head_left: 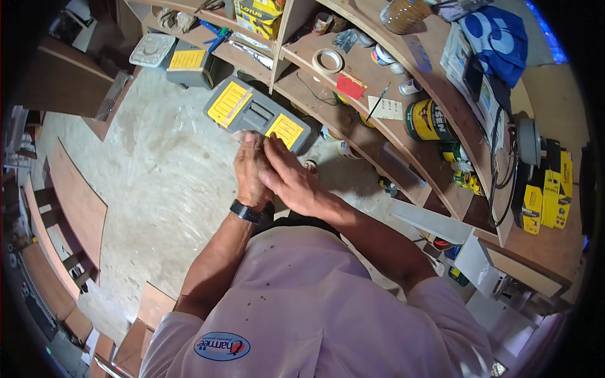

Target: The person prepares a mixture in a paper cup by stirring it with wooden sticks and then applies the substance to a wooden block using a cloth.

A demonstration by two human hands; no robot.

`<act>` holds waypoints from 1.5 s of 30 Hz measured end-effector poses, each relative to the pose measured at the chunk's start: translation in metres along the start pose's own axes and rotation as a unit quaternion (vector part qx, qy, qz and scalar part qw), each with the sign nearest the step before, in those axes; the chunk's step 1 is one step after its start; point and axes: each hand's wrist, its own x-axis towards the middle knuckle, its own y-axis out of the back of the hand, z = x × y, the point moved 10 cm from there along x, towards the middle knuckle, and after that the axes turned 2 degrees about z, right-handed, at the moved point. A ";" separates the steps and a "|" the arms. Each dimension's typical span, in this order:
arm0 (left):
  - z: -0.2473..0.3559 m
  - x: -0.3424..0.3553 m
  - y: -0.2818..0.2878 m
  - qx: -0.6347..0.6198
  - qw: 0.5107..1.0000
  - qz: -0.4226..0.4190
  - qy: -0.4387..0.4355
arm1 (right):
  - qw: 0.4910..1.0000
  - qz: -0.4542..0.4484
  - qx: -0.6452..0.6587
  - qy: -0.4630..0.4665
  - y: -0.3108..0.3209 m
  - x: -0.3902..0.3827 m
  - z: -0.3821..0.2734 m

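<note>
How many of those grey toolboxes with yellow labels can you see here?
2. One grey toolbox lies on the floor right under the left hand and right hand. A second toolbox stands farther back by the shelf. Others may be hidden.

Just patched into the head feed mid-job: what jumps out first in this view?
At centre, the left hand and right hand are pressed together just in front of a grey toolbox with yellow lid panels, lying on the concrete floor. Whether they grip anything is hidden. Behind it, curved wooden shelves run across the upper right, cluttered with a roll of tape, a paint can and a blue bag.
</note>
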 end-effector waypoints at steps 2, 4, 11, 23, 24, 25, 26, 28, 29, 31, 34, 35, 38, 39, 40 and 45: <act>0.013 0.003 0.007 0.013 0.998 0.039 0.041 | 0.987 0.076 -0.084 0.115 0.027 -0.003 -0.039; 0.011 0.002 0.001 -0.019 0.996 -0.002 0.089 | 0.988 0.098 0.111 -0.030 0.042 0.012 -0.021; -0.027 -0.007 0.003 0.070 0.979 0.016 0.189 | 0.977 0.030 0.015 -0.210 -0.009 0.019 0.045; -0.060 0.015 0.022 0.154 0.976 -0.039 0.148 | 0.891 0.059 0.326 -0.311 -0.057 -0.019 0.188; -0.063 0.015 0.030 0.121 0.976 -0.011 0.183 | 0.894 0.070 0.327 -0.299 -0.057 -0.021 0.190; -0.064 0.015 0.038 0.087 0.972 0.016 0.217 | 0.897 0.080 0.326 -0.286 -0.056 -0.022 0.193; -0.065 0.011 0.052 0.051 0.966 0.051 0.248 | 0.860 0.066 0.423 -0.278 -0.063 -0.020 0.174; -0.070 0.008 0.058 0.001 0.962 0.098 0.256 | 0.832 0.012 0.462 -0.307 -0.070 -0.021 0.175; -0.076 0.009 0.065 -0.015 0.960 0.110 0.256 | 0.846 -0.037 0.410 -0.340 -0.076 -0.020 0.185; -0.083 0.008 0.087 -0.017 0.957 0.141 0.254 | 0.844 -0.098 0.366 -0.380 -0.080 -0.023 0.200; -0.095 0.011 0.153 0.055 0.968 0.147 0.197 | 0.839 -0.030 0.421 -0.344 -0.081 -0.004 0.228; -0.094 0.007 0.164 0.067 0.960 0.169 0.211 | 0.835 -0.002 0.438 -0.333 -0.078 0.002 0.242; -0.085 -0.022 0.214 0.044 0.943 0.276 0.183 | 0.800 0.068 0.499 -0.326 -0.069 0.038 0.284; -0.082 -0.034 0.228 0.053 0.937 0.295 0.180 | 0.816 0.092 0.468 -0.325 -0.059 0.051 0.306; -0.078 -0.049 0.241 0.064 0.931 0.314 0.175 | 0.832 0.117 0.437 -0.322 -0.046 0.065 0.328; -0.075 -0.135 0.302 0.123 0.891 0.407 0.162 | 0.709 0.232 0.539 -0.392 -0.014 0.103 0.427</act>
